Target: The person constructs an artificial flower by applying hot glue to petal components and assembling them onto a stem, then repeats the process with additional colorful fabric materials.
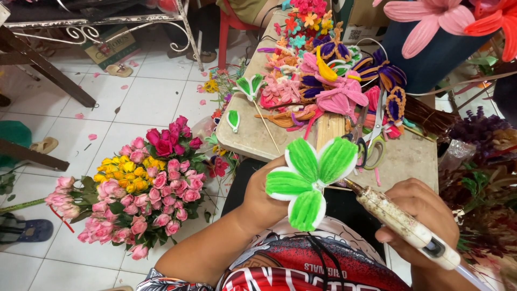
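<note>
Head view, reading left to right: a bouquet of pink, yellow and red roses [137,188] lies on the white tiled floor [134,97] at the far left, well apart from the hands. Next comes the left hand [264,196], closed from behind on a green pipe-cleaner flower [308,180]; the fingers are hidden by the petals, so the exact hold cannot be told, but the flower stands up out of that hand, just above the person's lap and in front of the near edge of the small table [253,137]. It has four fuzzy bright-green petals, each rimmed in white, spread like a clover: two upright, one pointing left, one hanging down. Just right of its centre, the metal tip of a glue gun [401,223] touches or nearly touches where the petals meet. The gun's pale, stained barrel runs down to the right hand [425,215], which is clenched around it. Beyond, on the table, sits a heap of colourful pipe-cleaner flowers [323,75].
</note>
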